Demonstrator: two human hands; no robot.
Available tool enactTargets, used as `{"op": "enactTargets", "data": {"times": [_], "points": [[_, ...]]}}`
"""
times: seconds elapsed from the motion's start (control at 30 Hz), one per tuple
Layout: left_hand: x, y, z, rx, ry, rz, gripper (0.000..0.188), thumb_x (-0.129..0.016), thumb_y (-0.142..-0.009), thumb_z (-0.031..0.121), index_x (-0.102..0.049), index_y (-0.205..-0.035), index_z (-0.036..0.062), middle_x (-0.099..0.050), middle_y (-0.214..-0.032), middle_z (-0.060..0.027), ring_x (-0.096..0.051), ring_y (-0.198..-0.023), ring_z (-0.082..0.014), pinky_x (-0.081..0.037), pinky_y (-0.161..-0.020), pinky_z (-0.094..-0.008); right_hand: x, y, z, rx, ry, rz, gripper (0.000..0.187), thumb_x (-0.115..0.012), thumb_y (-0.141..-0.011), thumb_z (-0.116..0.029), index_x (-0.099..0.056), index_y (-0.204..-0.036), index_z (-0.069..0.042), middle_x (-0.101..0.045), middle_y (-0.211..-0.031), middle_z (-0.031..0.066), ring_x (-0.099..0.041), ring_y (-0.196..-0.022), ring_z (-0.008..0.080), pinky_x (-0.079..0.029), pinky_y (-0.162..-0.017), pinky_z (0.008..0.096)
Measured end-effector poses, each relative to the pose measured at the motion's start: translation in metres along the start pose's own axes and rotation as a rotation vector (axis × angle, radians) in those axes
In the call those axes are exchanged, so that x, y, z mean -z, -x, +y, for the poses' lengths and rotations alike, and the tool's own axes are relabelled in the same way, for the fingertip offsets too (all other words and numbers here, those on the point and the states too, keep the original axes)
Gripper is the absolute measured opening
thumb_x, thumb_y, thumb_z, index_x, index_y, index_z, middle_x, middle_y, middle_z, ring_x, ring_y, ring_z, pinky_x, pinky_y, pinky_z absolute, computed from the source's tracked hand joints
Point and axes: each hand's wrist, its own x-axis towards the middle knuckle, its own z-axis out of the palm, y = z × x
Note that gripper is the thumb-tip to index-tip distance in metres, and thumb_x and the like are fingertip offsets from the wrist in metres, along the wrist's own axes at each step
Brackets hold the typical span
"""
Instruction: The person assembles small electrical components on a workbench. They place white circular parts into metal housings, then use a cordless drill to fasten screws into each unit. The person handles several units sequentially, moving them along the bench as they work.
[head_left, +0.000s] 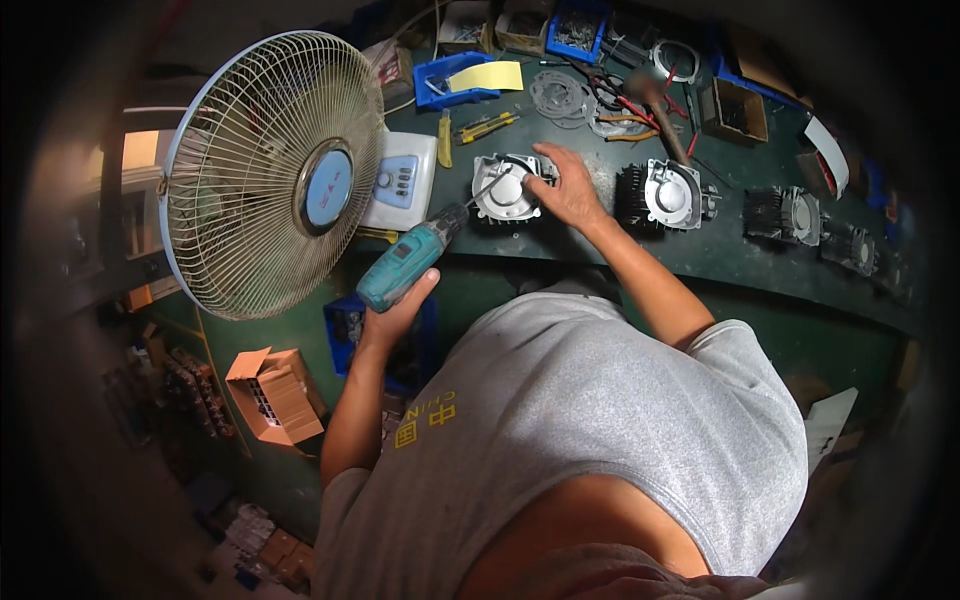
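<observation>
My left hand [403,302] is closed around the grip of a teal cordless drill [405,262]. The drill points up and to the right, its long thin bit reaching a silver cast-metal housing [508,196] on the dark green workbench [590,250]. My right hand [572,188] grips the right side of that housing, thumb and fingers on its upper right edge. Where the bit meets the housing is too small to make out. A similar finned housing [672,196] stands to the right of my right hand.
A large fan [328,190] with a white base [420,180] stands close on the left. Two more finned housings [785,215] [850,248] sit farther right. Behind lie a blue bin [432,88], flat grey gaskets [562,98], pliers [630,120] and a hammer [660,118]. A cardboard box [285,400] is on the floor.
</observation>
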Motion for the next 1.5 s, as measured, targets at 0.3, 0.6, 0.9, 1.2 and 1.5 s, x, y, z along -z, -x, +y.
{"op": "enactTargets", "data": {"times": [0.3, 0.6, 0.9, 1.2, 1.5], "points": [[0.015, -0.047, 0.051, -0.2, -0.346, -0.183, 0.039, -0.08, -0.087, 0.021, -0.07, -0.12, 0.0014, -0.075, -0.106, -0.0119, -0.07, -0.098, -0.0163, -0.053, -0.089, -0.0312, -0.007, 0.004, 0.005, -0.006, -0.106, -0.054, 0.05, -0.067, -0.08, -0.016, -0.061, -0.127, 0.002, -0.067, -0.119, 0.0239, -0.061, -0.112, 0.0407, -0.046, -0.102, 0.0445], [0.014, -0.17, 0.149, -0.111, -0.65, -0.561, 0.044, -0.081, -0.082, 0.021, -0.065, -0.122, 0.0068, -0.072, -0.109, -0.0119, -0.068, -0.101, -0.0239, -0.054, -0.092, -0.0376, -0.005, 0.0, 0.004, 0.0, -0.155, -0.111, 0.051, -0.063, -0.079, -0.013, -0.061, -0.128, 0.003, -0.068, -0.109, 0.0245, -0.062, -0.102, 0.0413, -0.048, -0.096, 0.0458], [0.008, -0.179, 0.155, -0.068, -0.642, -0.595, 0.044, -0.08, -0.082, 0.019, -0.066, -0.121, 0.0062, -0.073, -0.11, -0.0113, -0.068, -0.103, -0.0229, -0.054, -0.095, -0.037, -0.007, 0.002, 0.012, 0.019, -0.158, -0.099, 0.051, -0.063, -0.078, -0.01, -0.061, -0.127, 0.003, -0.066, -0.1, 0.0236, -0.061, -0.094, 0.0412, -0.049, -0.09, 0.0476], [0.01, -0.183, 0.145, -0.12, -0.688, -0.609, 0.045, -0.081, -0.08, 0.019, -0.066, -0.12, 0.0062, -0.073, -0.11, -0.0133, -0.069, -0.103, -0.026, -0.054, -0.094, -0.038, -0.009, 0.002, 0.013, 0.056, -0.133, -0.068, 0.05, -0.062, -0.078, -0.007, -0.061, -0.126, 0.004, -0.067, -0.111, 0.0249, -0.061, -0.104, 0.0431, -0.048, -0.097, 0.0473], [0.015, -0.168, 0.141, -0.028, -0.526, -0.576, 0.043, -0.079, -0.082, 0.02, -0.067, -0.121, 0.0079, -0.072, -0.099, -0.0079, -0.066, -0.091, -0.0195, -0.055, -0.086, -0.0353, -0.015, 0.003, 0.01, 0.032, -0.076, -0.029, 0.048, -0.061, -0.08, -0.01, -0.062, -0.126, 0.003, -0.068, -0.108, 0.0278, -0.064, -0.098, 0.0424, -0.051, -0.091, 0.045]]}}
